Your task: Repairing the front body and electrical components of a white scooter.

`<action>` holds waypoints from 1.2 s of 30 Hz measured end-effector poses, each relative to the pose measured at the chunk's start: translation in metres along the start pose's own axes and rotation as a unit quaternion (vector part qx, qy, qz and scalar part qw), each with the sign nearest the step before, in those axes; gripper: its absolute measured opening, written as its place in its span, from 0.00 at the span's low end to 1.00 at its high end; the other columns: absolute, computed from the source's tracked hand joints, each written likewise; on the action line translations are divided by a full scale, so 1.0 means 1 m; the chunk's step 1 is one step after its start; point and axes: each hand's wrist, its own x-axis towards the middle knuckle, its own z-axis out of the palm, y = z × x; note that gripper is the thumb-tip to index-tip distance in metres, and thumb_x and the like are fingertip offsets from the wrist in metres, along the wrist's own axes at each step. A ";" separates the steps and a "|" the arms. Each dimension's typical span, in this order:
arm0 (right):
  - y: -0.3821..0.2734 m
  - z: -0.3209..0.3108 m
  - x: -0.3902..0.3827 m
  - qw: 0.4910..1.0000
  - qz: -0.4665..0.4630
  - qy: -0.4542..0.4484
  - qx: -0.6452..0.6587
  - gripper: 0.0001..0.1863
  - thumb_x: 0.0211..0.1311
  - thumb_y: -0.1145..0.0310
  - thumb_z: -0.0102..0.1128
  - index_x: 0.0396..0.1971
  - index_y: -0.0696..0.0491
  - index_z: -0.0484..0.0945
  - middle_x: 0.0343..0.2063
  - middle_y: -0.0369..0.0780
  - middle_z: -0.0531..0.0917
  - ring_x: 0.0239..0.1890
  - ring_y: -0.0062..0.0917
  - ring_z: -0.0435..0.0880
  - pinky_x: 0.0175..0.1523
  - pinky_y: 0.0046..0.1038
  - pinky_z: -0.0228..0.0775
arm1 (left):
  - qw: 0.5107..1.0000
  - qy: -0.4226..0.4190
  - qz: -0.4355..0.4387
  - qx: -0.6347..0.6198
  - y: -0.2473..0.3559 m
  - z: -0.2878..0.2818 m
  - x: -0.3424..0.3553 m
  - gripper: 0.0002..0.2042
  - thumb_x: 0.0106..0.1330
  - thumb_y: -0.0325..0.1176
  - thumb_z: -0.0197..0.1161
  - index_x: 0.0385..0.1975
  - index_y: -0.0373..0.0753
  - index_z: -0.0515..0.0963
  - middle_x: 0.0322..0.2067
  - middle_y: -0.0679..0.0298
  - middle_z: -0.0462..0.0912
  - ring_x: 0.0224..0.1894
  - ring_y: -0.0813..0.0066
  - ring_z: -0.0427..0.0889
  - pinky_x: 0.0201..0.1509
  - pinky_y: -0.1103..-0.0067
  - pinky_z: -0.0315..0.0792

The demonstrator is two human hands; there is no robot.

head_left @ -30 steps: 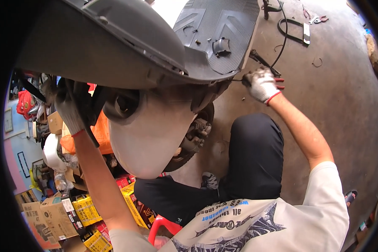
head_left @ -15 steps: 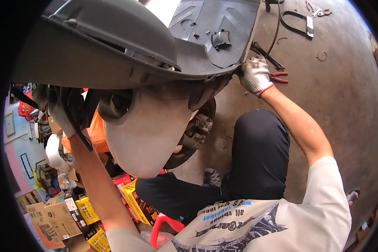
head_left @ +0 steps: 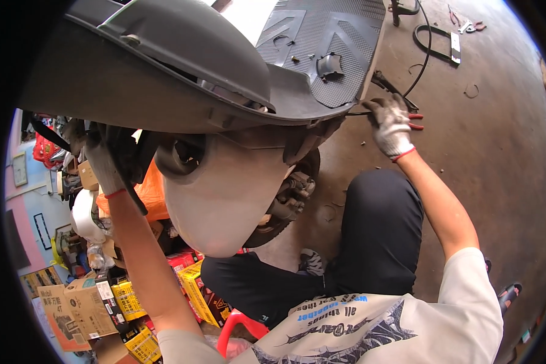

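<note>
A scooter's dark front panel [head_left: 164, 103] stretches across the upper left above a pale front fender [head_left: 218, 194] and part of a wheel [head_left: 306, 182]. My right hand [head_left: 391, 127], in a white knit glove with dirty fingers, grips a thin black cable [head_left: 358, 114] beside the footboard [head_left: 340, 36]. That cable runs from the panel's edge into my fingers. My left hand [head_left: 105, 164], also gloved, reaches up behind the left end of the panel among dark parts; its fingers are hidden. Close behind my right hand lie red-handled pliers [head_left: 415, 121].
A curved grey plastic piece [head_left: 330, 65] and small screws rest on the footboard. On the floor at upper right lie a black belt [head_left: 421, 45] in a paper sleeve and more hand tools [head_left: 467, 26]. Boxes [head_left: 91, 306] and a red stool [head_left: 242, 324] stand lower left.
My right hand has moved away from the panel's edge to the right, and a stretch of black cable now shows between them. My left hand stays behind the panel. The view has shifted slightly.
</note>
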 end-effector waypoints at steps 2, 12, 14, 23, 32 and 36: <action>0.004 -0.012 -0.007 0.995 0.044 0.071 0.044 0.16 0.55 0.70 0.63 0.45 0.47 0.81 0.45 0.41 0.80 0.50 0.40 0.77 0.60 0.42 0.66 | 0.924 0.056 -0.160 -0.342 -0.002 0.008 -0.006 0.12 0.64 0.32 0.57 0.44 0.35 0.78 0.47 0.59 0.81 0.49 0.61 0.81 0.50 0.68 0.77; 0.042 0.035 0.008 0.513 0.513 -0.096 0.681 0.12 0.68 0.59 0.55 0.38 0.54 0.75 0.25 0.37 0.78 0.20 0.20 0.71 0.29 0.26 0.67 | 0.900 0.115 -0.206 -0.366 -0.001 0.015 -0.005 0.14 0.62 0.38 0.61 0.43 0.39 0.82 0.36 0.60 0.86 0.44 0.59 0.82 0.50 0.68 0.76; 0.051 0.048 0.005 0.424 0.525 -0.074 0.734 0.10 0.69 0.61 0.52 0.36 0.53 0.74 0.24 0.36 0.77 0.21 0.21 0.71 0.30 0.25 0.66 | 0.985 0.093 -0.121 -0.081 0.008 0.006 0.003 0.13 0.54 0.39 0.66 0.38 0.43 0.85 0.38 0.60 0.85 0.43 0.57 0.82 0.48 0.68 0.75; 0.034 0.034 0.015 0.456 0.553 -0.051 0.695 0.11 0.72 0.68 0.50 0.46 0.58 0.73 0.39 0.41 0.82 0.41 0.29 0.83 0.49 0.36 0.79 | 0.918 0.084 -0.216 -0.322 0.001 0.018 0.004 0.13 0.57 0.40 0.64 0.39 0.42 0.85 0.41 0.58 0.85 0.44 0.60 0.83 0.49 0.72 0.76; -0.002 0.050 0.035 0.454 0.478 -0.105 0.745 0.15 0.71 0.70 0.47 0.50 0.65 0.70 0.49 0.52 0.77 0.49 0.43 0.78 0.58 0.45 0.72 | 0.969 0.124 -0.093 -0.190 0.000 0.010 -0.001 0.19 0.61 0.42 0.60 0.48 0.40 0.82 0.52 0.53 0.80 0.54 0.52 0.77 0.59 0.65 0.69; -0.001 0.033 0.039 0.593 0.475 -0.136 0.635 0.10 0.68 0.71 0.49 0.39 0.62 0.76 0.28 0.43 0.82 0.26 0.32 0.82 0.34 0.35 0.79 | 0.989 0.079 -0.016 -0.128 -0.004 0.015 -0.002 0.14 0.54 0.31 0.58 0.40 0.41 0.83 0.49 0.50 0.79 0.55 0.44 0.75 0.58 0.59 0.68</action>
